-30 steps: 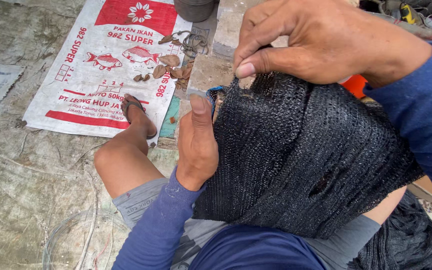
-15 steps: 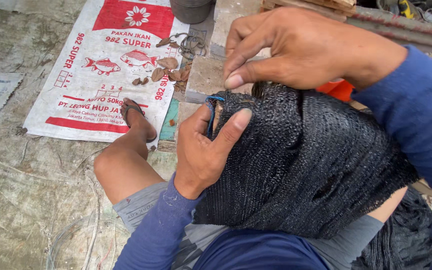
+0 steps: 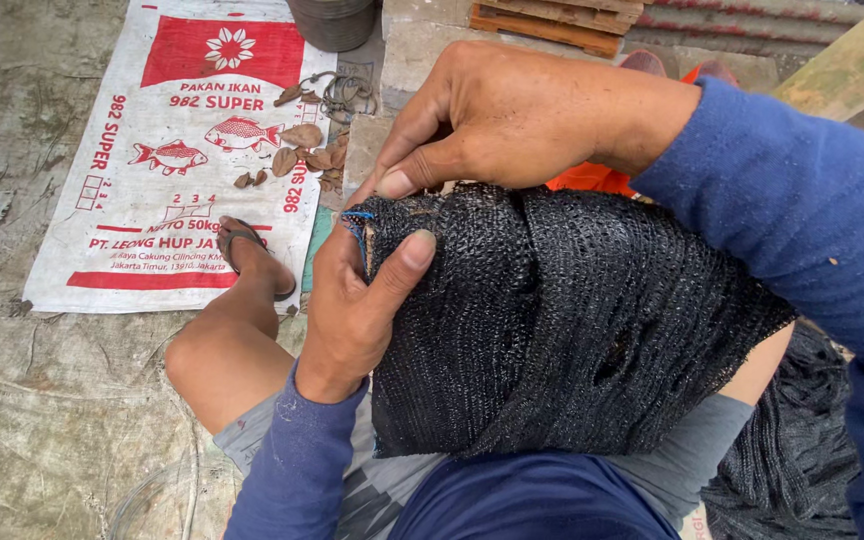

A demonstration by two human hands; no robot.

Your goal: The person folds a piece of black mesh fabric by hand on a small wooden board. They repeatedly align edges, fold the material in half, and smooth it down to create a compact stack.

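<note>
Head view: two hands work the top edge of a black mesh net draped over a seated person's knee.

The left hand [image 3: 357,315] clamps the black net [image 3: 562,320] at its upper left corner, thumb now pressed flat across the mesh where a second ago it stood upright. The right hand [image 3: 522,115] has dropped lower, its grip pinching the net's top edge. A printed feed sack [image 3: 152,190] and dry leaves [image 3: 302,150] lie on the ground beyond the bare foot [image 3: 252,260].
</note>
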